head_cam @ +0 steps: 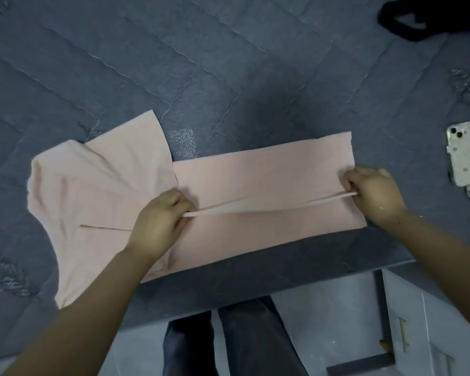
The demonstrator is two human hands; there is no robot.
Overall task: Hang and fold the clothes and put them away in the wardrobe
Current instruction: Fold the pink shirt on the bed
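Note:
A pale pink T-shirt (261, 172) lies flat across the grey quilted bed (228, 63), its collar end at the left and its hem at the right. My left hand (160, 221) pinches a raised fold of the shirt near its middle. My right hand (372, 189) pinches the same fold at the hem end. The fold runs taut between both hands, slightly above the cloth below. A sleeve (136, 147) spreads out towards the back left.
A phone (464, 156) in a pale case lies on the bed at the right, with a cable plugged in. A black garment (413, 20) sits at the far right corner. My legs and the bed's front edge (255, 280) are below.

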